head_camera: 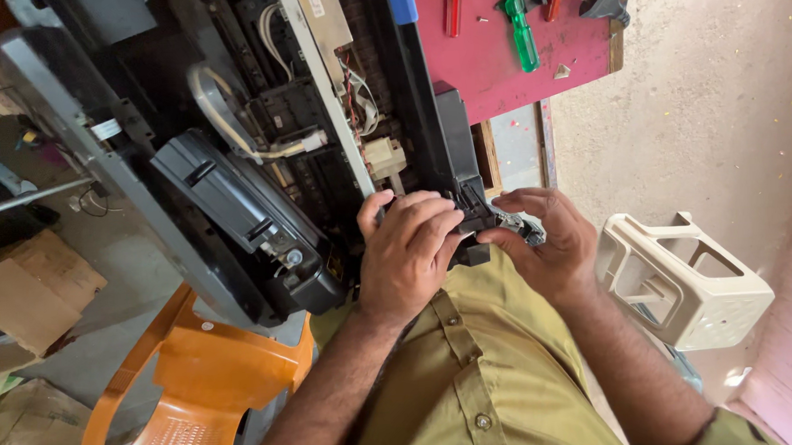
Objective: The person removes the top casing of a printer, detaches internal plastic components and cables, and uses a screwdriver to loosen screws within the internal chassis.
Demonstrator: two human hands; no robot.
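— See how the opened black plastic printer (260,166) sits? It's tipped up on the near edge of the dark red table (496,76), leaning toward the person's lap. If it slides, it drops onto the olive-green shirt (483,370) or the orange plastic chair (198,373) at the near left.

— What are the hands doing?

— The left hand (408,253) is curled over the printer's near right corner, fingers bent and pressing on the black casing. The right hand (544,243) is closed around a small grey-and-black plastic part (523,228) just at that same corner, touching the casing. Whether the part is loose or attached, I can't tell.

— So what's the risk?

— I'd say a hard tug could snap a brittle plastic clip. And those pale ribbon cables and thin wires (231,123) looping through the open middle look easy to snag.

— Anything loose on the table?

— A green-handled screwdriver (521,35) and a red-handled one (452,11) at the far end, smooth glossy handles, with tiny screws beside them that could roll off.

— And to the right?

— A cream, ribbed plastic stool (683,281) lying on its side on the rough concrete floor (720,101).
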